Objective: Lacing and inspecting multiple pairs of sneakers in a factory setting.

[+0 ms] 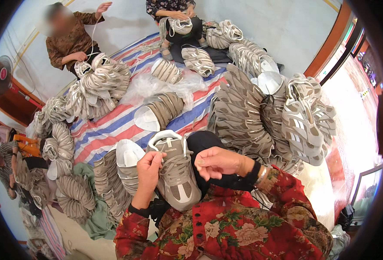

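Observation:
A taupe and white sneaker upper (178, 171) rests on my lap with its toe toward me, its laces threaded across the front. At its left edge, my left hand (149, 171) is closed with thumb and forefinger pinched together. My right hand (219, 164) is raised to the right of the upper, apart from it, its fingertips also pinched. Whatever either pinch holds, perhaps a thin lace end, is too small to make out. Just left of my left hand stands a nested row of similar uppers (110, 177), with a white-lined one (128, 158) at its near end.
Large stacks of nested uppers (239, 112) curve along my right, with white-striped ones (302, 125) beyond. A striped sheet (126, 119) covers the floor, bearing another stack (165, 110) and clear plastic (187, 89). Across from me, two people (72, 37) (178, 17) handle uppers and laces.

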Available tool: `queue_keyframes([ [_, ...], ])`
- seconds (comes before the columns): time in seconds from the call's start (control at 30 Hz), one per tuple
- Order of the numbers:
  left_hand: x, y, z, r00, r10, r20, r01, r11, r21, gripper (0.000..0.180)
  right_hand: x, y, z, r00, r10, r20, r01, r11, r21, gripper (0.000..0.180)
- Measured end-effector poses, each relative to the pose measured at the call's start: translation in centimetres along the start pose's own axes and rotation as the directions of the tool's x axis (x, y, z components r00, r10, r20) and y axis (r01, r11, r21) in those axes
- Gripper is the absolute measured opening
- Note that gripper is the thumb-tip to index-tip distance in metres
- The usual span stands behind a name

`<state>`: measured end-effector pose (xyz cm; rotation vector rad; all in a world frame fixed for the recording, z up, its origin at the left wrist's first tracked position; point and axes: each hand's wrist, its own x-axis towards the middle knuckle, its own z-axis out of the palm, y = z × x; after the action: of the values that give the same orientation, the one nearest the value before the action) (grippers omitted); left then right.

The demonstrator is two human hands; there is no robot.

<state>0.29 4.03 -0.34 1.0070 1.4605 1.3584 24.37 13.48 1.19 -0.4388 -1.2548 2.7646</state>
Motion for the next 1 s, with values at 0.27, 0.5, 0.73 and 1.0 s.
queue_keyframes([
  [0.27,-0.7,0.9,-0.6,0.992,-0.072,-0.1,0.088,0.981,0.171,0.023,-3.1,-11.2,17.0,0.127,-0.764,0.633,0.881,0.38,0.282,0.046],
  [0.5,-0.1,-1.3,-1.1,0.998,-0.002,-0.066,0.015,0.981,0.196,0.021,-6.2,-12.0,19.2,-0.029,-0.71,0.703,0.952,0.194,0.236,0.044],
  [0.73,0.2,-0.6,-2.3,0.999,-0.011,0.049,-0.005,0.951,0.31,0.032,-7.1,-11.5,20.6,-0.426,-0.698,0.575,0.854,-0.101,0.51,0.044],
  [1.0,-0.7,1.8,-0.3,0.992,0.109,0.059,-0.122,0.946,0.301,0.031,-9.9,-11.7,21.1,-0.143,-0.734,0.664,0.961,0.056,0.269,0.04],
])
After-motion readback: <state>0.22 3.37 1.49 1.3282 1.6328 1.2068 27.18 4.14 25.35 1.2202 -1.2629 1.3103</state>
